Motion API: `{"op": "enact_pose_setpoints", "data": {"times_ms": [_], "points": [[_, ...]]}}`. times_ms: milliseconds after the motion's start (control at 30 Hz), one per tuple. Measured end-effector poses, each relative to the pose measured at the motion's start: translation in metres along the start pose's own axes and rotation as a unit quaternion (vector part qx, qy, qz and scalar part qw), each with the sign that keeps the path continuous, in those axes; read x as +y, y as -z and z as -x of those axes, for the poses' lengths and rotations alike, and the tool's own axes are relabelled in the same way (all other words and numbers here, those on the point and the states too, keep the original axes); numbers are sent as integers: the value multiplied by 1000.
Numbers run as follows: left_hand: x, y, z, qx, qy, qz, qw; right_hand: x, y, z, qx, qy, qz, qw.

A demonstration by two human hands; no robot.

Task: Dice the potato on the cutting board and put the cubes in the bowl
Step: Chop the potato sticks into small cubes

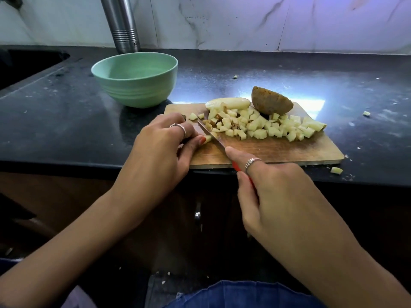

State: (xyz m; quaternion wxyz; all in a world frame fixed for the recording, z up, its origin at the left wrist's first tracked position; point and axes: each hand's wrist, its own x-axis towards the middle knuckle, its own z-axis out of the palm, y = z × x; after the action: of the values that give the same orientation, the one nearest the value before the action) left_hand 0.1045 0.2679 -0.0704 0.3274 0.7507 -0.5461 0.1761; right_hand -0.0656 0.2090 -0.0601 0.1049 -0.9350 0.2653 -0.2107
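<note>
A wooden cutting board (289, 150) lies at the counter's front edge. Several pale potato cubes (255, 126) are heaped across its middle. Behind them lie a pale potato slab (229, 103) and an unpeeled brown potato half (271, 101). My left hand (160, 147) pinches a small potato strip (208, 138) at the board's left end. My right hand (273, 192) grips a red-handled knife (213, 136), index finger along the blade's back; the blade rests against the strip. The green bowl (135, 78), with no cubes in it, stands behind the board's left corner.
A steel cylinder (122, 23) stands against the marble wall behind the bowl. A dark sink (26, 63) lies at the far left. Stray potato bits (336, 170) lie on the black counter right of the board.
</note>
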Motion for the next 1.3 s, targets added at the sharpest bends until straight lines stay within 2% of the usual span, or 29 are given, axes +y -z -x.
{"op": "enact_pose_setpoints", "data": {"times_ms": [167,333,533,1100,1300], "points": [[2,0,2,7,7,21,1000,-3,13,2,-16,1,32,999],[3,3,1,-4,20,34,999,-5,20,4,9,-8,-22,1000],[1,6,1,-12,27,44,999,-15,18,15,-7,-5,-58,998],[5,6,-2,-11,53,37,998,-13,22,-1,-51,16,54,997],[4,7,-2,-14,53,49,997,-10,26,9,-18,7,82,996]]}}
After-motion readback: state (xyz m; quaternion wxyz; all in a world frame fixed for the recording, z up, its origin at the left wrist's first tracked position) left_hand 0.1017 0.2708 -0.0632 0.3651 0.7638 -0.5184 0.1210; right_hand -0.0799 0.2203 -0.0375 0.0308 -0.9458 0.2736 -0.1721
